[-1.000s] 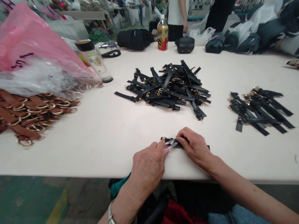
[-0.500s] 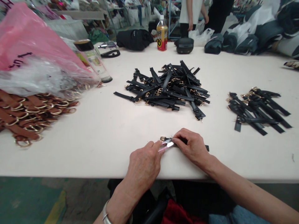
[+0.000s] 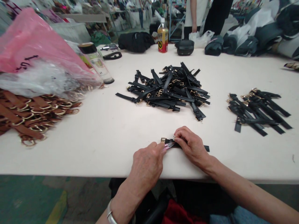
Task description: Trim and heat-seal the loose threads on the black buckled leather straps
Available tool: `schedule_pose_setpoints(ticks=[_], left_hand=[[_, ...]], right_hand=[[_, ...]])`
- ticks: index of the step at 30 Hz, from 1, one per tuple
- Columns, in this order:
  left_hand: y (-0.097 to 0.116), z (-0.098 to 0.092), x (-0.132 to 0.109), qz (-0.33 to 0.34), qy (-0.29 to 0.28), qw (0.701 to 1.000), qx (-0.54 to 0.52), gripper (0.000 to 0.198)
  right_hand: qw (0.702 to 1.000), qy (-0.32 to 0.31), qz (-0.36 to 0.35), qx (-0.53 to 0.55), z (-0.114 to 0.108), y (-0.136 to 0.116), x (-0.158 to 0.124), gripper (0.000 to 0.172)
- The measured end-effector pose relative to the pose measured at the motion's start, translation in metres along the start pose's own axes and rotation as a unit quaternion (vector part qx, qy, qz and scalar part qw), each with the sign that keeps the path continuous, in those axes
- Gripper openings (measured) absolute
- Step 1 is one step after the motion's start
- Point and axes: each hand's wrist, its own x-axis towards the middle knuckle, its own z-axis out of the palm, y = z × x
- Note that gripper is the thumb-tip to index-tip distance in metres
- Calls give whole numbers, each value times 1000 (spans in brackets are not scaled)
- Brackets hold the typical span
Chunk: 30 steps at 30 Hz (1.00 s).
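Note:
My left hand [image 3: 148, 161] is closed round small thread snips [image 3: 169, 145] with pink handles. Their metal blades point right, toward the fingers of my right hand [image 3: 190, 144]. A short black strap [image 3: 206, 148] with a gold buckle [image 3: 163, 140] lies on the table under both hands. The fingers of my right hand are pinched over its middle, which they mostly hide. Beyond my hands lies a large heap of black buckled straps [image 3: 167, 90], and a smaller group of similar straps [image 3: 259, 110] lies to the right.
Brown straps with gold rings [image 3: 30, 113] lie at the left under a pink plastic bag [image 3: 44, 40]. A tilted clear bottle [image 3: 98, 65], a drink bottle [image 3: 163, 37], a black case [image 3: 185, 47] and dark rolls [image 3: 245, 43] line the white table's [image 3: 93, 149] far side. Another person [image 3: 196, 15] stands behind.
The snips' blades stood apart before and now look closed together. My right fingers have lifted and curled slightly. The strap has stayed in nearly the same place.

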Motion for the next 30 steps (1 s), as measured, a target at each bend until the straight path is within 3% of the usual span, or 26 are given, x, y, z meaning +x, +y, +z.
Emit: schedule_pose_setpoints(ticks=[4,7,9,11,13,15,18,20,23,26,30], left_hand=[[-7,-8,-3,-2,16,997,-72,26],[-18,-12,1,-38,47,991,-116,25],[-24,-10,8,-69,62,987,-133,22],[-25,-5,16,-90,63,984,-141,25],[-23,1,23,-95,54,983,-144,25],[-17,6,29,-91,47,984,-144,19],[-11,9,33,-76,51,984,-152,19],[-11,10,34,-54,57,983,-168,17],[-14,11,30,-27,67,981,-182,15],[-18,9,20,-22,69,982,-172,13],[-21,2,7,-50,61,987,-142,16]], right_hand=[[1000,21,3,-1,-5,-3,0,12],[997,28,-60,-50,-13,-16,-7,10],[987,-5,-133,-94,-18,-27,-16,10],[969,-76,-203,-116,-21,-37,-27,12],[957,-128,-237,-110,-23,-41,-36,11],[970,-91,-197,-107,-25,-39,-38,4],[987,16,-48,-150,-29,-28,-29,12],[985,-5,21,-169,-30,-20,-19,17],[985,-77,70,-140,-28,-17,-9,15],[986,-94,78,-110,-21,-22,-11,9],[989,-79,66,-109,-13,-31,-18,19]])
